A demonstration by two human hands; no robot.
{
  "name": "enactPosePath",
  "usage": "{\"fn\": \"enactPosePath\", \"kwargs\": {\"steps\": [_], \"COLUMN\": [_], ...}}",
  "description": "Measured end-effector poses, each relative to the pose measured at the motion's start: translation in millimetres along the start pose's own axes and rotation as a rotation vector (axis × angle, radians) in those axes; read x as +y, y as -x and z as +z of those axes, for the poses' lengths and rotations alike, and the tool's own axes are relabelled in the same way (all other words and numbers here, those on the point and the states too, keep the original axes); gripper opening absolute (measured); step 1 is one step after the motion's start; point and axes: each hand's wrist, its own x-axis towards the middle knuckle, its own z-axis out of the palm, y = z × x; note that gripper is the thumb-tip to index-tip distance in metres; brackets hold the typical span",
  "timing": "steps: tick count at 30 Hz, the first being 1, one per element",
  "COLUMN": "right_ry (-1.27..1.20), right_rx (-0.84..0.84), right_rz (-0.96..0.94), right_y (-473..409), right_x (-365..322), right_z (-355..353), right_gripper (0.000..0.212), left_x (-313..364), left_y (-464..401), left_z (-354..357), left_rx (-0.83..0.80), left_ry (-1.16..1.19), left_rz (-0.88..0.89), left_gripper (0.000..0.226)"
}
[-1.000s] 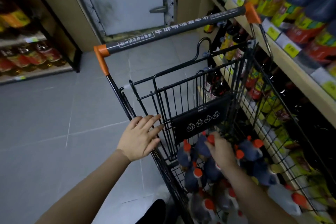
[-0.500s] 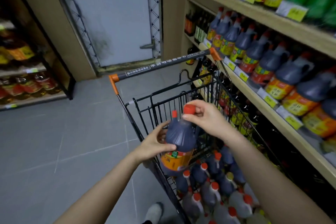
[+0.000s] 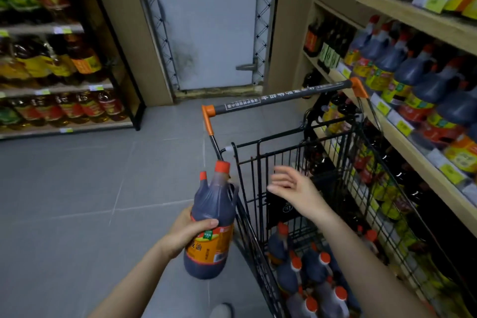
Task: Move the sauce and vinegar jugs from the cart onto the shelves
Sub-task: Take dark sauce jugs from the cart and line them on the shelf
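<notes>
Both hands were raised over the near end of a shopping cart (image 3: pixel 304 152) in a shop aisle. On the person's left, the left hand (image 3: pixel 187 231) was wrapped around the label band of a dark sauce jug (image 3: pixel 210 224), thumb across the front, holding it clear of the cart and just outside its left rim. That jug stood nearly upright, its long axis running bottom to top with the orange cap (image 3: pixel 222 166) tipped slightly away from the person. Apart from it, the right hand (image 3: pixel 294 187) hovered above the cart basket with fingers spread and nothing in it.

Shelves (image 3: pixel 402 134) already lined with similar jugs ran along the person's right, on the far side of the cart from the held jug. Judging by this, the jug had to cross over the cart to the right, and the free right hand was the nearer one to the shelves. More jugs with orange caps (image 3: pixel 309 273) remained in the cart.
</notes>
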Motion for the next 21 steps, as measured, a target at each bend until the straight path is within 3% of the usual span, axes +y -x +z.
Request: {"fn": "enactPosePath", "kwargs": {"steps": [8,16,21], "right_ry": [0.072,0.489,0.642], "right_rx": [0.188,0.130,0.101], "right_rz": [0.401,0.383,0.277], "right_y": [-6,-39,-33], "right_x": [169,232,234], "right_z": [32,58,45], "right_gripper": [0.051,0.028,0.032], "left_x": [-58,-92,-92], "left_y": [-25,-46,-42], "left_z": [-29,-27,-23], "left_rx": [0.099,0.148,0.172], "left_ry": [0.000,0.000,0.000], "left_rz": [-0.100,-0.179,-0.197], "left_gripper": [0.096,0.100,0.103]}}
